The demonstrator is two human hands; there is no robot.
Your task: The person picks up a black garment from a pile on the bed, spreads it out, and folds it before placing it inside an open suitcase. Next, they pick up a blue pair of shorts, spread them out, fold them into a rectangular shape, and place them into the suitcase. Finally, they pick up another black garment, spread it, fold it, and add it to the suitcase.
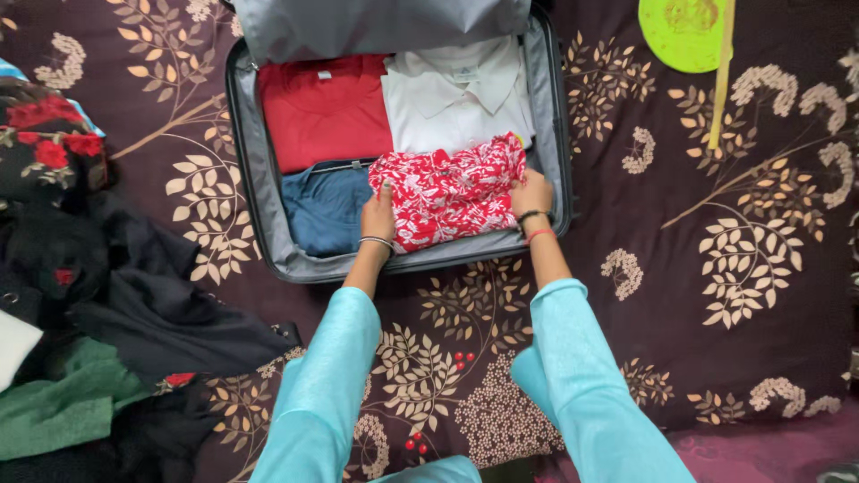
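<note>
Two hands clamp one folded red-and-white floral garment (447,190) in the head view, left hand (378,215) and right hand (531,192) at its opposite ends. It lies in the grey suitcase (255,179), near corner, below the white shirt (456,98). Uneven pressing could unfold it or rumple the blue garment (324,207) beside it.
</note>
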